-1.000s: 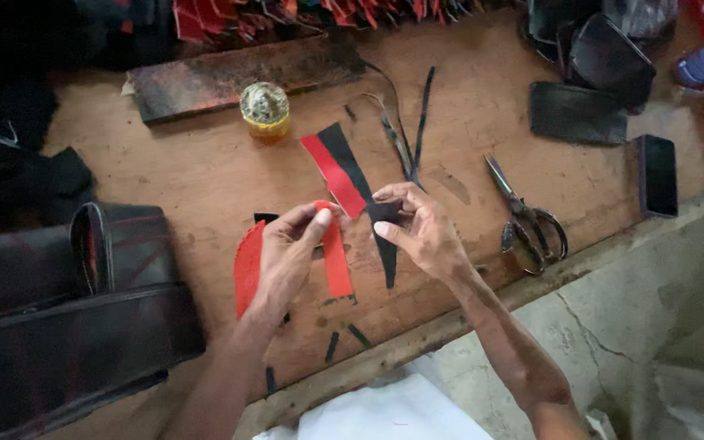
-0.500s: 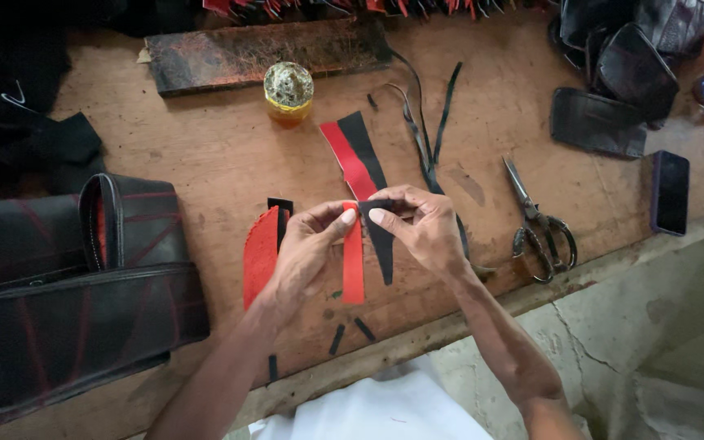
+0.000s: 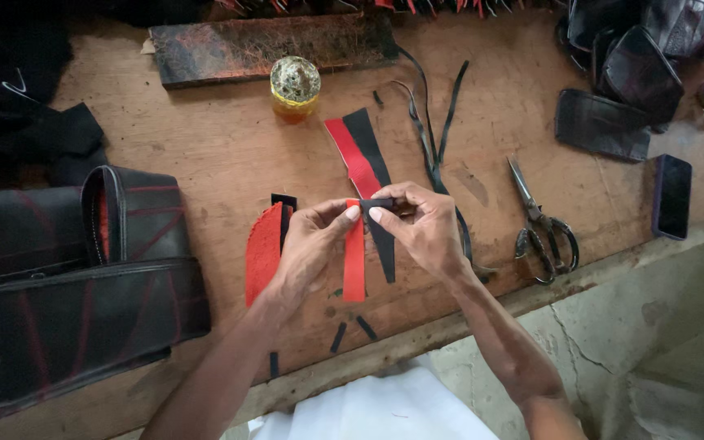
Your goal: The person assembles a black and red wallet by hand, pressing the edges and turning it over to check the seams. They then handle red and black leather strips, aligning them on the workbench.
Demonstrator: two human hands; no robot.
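Head view: left hand (image 3: pixel 307 244) pinches narrow red leather strip (image 3: pixel 354 261); right hand (image 3: pixel 425 232) pinches tapered black leather strip (image 3: pixel 385 248), tops meeting at bench centre. Steel scissors (image 3: pixel 543 232) at 3 o'clock. Risk: loosened pinch lets strips slide, misaligning edges.

Both forearms reach forward and converge. The left hand (image 3: pixel 307 244) and right hand (image 3: pixel 425 232) meet thumb-tip to thumb-tip, fingers curled inward in a pinch, knuckles up.

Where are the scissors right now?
In the head view, the scissors lie on the wooden table, right of the right hand and left of the dark phone.
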